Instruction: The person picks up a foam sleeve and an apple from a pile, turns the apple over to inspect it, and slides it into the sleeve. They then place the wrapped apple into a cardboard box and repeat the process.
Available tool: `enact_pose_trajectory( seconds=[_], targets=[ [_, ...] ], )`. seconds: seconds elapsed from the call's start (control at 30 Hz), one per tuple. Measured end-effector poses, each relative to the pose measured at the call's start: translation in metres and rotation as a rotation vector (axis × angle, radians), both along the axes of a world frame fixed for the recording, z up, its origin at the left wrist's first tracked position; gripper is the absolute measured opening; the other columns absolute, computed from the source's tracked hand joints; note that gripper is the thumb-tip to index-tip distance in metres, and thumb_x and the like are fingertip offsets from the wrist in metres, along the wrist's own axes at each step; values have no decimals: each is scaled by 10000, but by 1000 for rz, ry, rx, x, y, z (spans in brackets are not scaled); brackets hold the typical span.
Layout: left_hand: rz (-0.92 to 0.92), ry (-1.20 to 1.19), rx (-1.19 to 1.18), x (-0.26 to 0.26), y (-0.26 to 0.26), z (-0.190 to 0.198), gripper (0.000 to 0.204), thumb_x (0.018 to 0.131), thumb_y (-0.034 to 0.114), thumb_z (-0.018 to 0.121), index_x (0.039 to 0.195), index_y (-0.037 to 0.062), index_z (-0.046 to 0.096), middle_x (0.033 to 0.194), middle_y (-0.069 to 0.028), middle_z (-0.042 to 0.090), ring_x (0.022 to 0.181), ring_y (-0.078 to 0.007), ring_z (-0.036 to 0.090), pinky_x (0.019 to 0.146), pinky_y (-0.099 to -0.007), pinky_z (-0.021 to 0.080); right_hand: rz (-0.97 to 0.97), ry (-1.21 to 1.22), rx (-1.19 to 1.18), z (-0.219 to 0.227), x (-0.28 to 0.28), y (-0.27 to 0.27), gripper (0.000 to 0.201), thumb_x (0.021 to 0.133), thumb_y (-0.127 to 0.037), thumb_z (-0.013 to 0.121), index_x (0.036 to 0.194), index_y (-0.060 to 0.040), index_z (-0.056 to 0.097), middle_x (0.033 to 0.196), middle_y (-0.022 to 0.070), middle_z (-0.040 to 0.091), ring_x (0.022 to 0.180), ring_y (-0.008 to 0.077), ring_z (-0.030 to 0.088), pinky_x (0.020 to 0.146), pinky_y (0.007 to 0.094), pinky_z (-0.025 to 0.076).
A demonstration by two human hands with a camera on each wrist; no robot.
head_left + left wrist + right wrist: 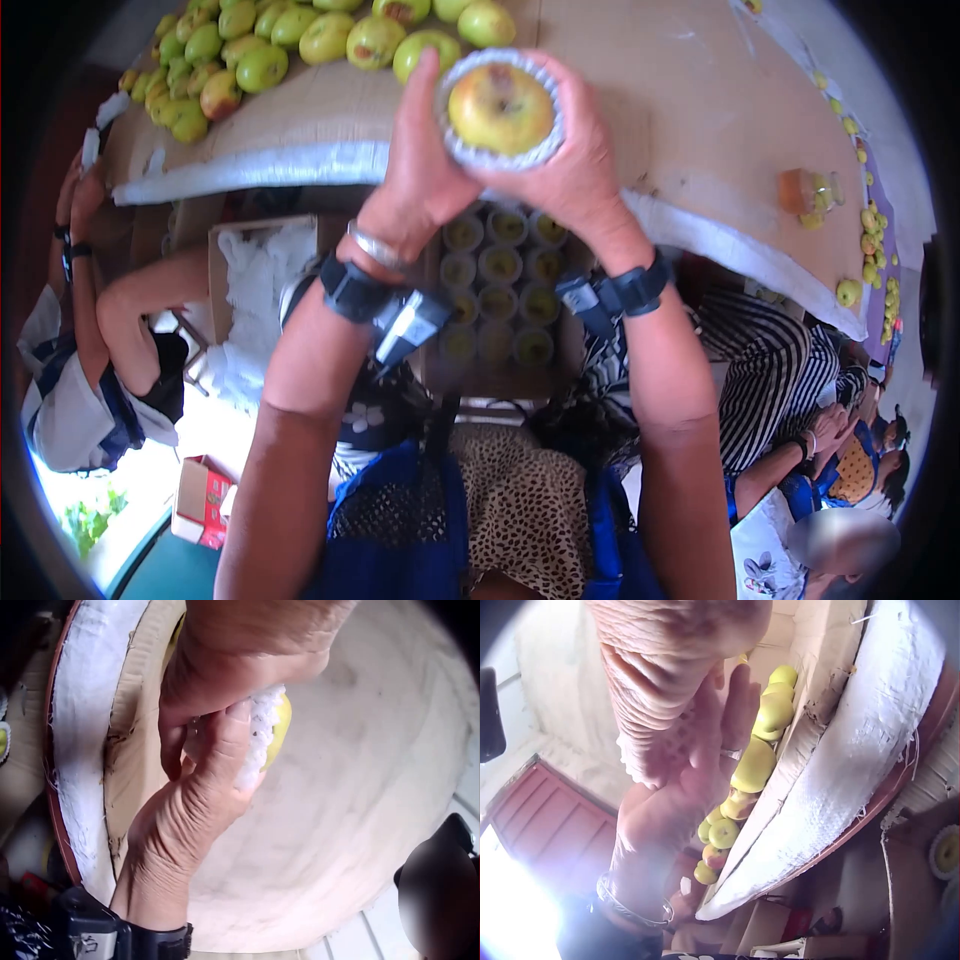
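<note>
A yellow-green apple (500,108) with a reddish-brown patch sits in a white foam net (455,146), its top uncovered. Both hands hold it over the near edge of the table. My left hand (425,165) grips the net from the left; my right hand (578,140) is wrapped round its right side and underneath. From the left wrist, the net (260,739) shows between the two hands, with yellow apple skin (280,731) bulging out of it. In the right wrist view my right hand (675,667) covers most of the fruit, and the left hand's fingers lie against the net.
Loose apples (325,38) are heaped at the table's far left. Below the edge stands a box of netted apples (498,265); left of it is a carton (265,225) of white foam nets. A jar (808,191) lies at the right. Other people sit on both sides.
</note>
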State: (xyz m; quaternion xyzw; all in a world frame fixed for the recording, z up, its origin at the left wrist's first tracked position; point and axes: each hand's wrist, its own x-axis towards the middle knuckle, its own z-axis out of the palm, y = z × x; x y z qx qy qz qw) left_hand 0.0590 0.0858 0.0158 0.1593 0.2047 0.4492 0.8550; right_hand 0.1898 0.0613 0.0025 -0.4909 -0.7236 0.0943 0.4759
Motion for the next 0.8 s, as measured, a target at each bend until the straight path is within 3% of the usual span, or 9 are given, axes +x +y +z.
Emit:
enact_pose_trajectory(
  seconds=[0.03, 0.1, 0.13, 0.23, 0.47, 0.6, 0.7, 0.73, 0.8],
  targets=[
    [68, 99, -26, 3, -2, 3, 599, 923, 499, 247, 1213, 19, 457, 1198, -133, 520, 1116, -255, 503, 994, -398, 357, 25, 5, -32, 0, 1, -1, 799, 531, -244, 852, 1186, -65, 430, 1114, 113, 554, 1031, 224, 562, 893, 338, 462],
    [-30, -48, -20, -1, 5, -5, 420, 932, 363, 318, 1111, 37, 512, 1108, -112, 569, 1025, -235, 546, 909, -373, 422, 75, 38, -164, 0, 2, -1, 923, 527, -274, 862, 1267, -52, 358, 1199, 142, 502, 1108, 236, 513, 939, 338, 427],
    [-86, -122, 30, -2, 7, -8, 310, 927, 286, 375, 1036, 58, 554, 1038, -95, 606, 946, -211, 580, 845, -350, 462, 51, 17, -90, 2, 0, 0, 864, 535, -254, 851, 1230, -47, 381, 1150, 143, 520, 1061, 247, 529, 903, 338, 439],
    [-26, -19, 0, -4, 6, -15, 421, 934, 329, 298, 1104, 19, 526, 1113, -131, 578, 1037, -256, 552, 941, -383, 421, 69, 47, 57, 1, -10, 0, 805, 525, -236, 843, 1175, -44, 409, 1054, 141, 550, 978, 267, 557, 835, 343, 463],
    [-32, -62, 55, -7, -1, -26, 411, 932, 329, 303, 1103, 30, 525, 1100, -126, 584, 1014, -248, 563, 913, -377, 440, -36, -31, 68, -4, -19, -14, 788, 539, -234, 833, 1175, -44, 408, 1056, 153, 549, 980, 275, 557, 835, 352, 464],
    [-51, 7, 63, -12, -4, -25, 442, 933, 375, 290, 1104, 40, 522, 1107, -126, 583, 1035, -251, 557, 938, -394, 426, -52, -21, 43, -7, -26, -21, 766, 561, -223, 821, 1178, -45, 403, 1069, 162, 542, 982, 284, 556, 832, 360, 465],
    [-1, 62, 56, -18, -17, -29, 436, 928, 396, 308, 1064, 47, 530, 1067, -105, 589, 958, -226, 571, 853, -375, 457, 31, 148, -168, -6, -31, -34, 770, 561, -221, 824, 1181, -42, 403, 1089, 170, 535, 1003, 291, 547, 856, 365, 453],
    [39, 347, 148, -18, -26, -10, 471, 929, 395, 313, 1213, 49, 462, 1210, -134, 521, 1123, -278, 502, 988, -431, 369, 101, 148, -202, 0, -27, -36, 773, 575, -263, 824, 1183, -41, 403, 1109, 175, 529, 1042, 286, 532, 889, 364, 434],
    [102, 179, -82, -21, -26, 1, 384, 945, 296, 293, 1123, 24, 497, 1119, -124, 566, 1055, -258, 542, 923, -407, 432, 217, 207, -305, 5, -16, -42, 1120, 506, -323, 872, 1369, -58, 208, 1307, 172, 390, 1199, 253, 421, 1003, 337, 355]
  ],
)
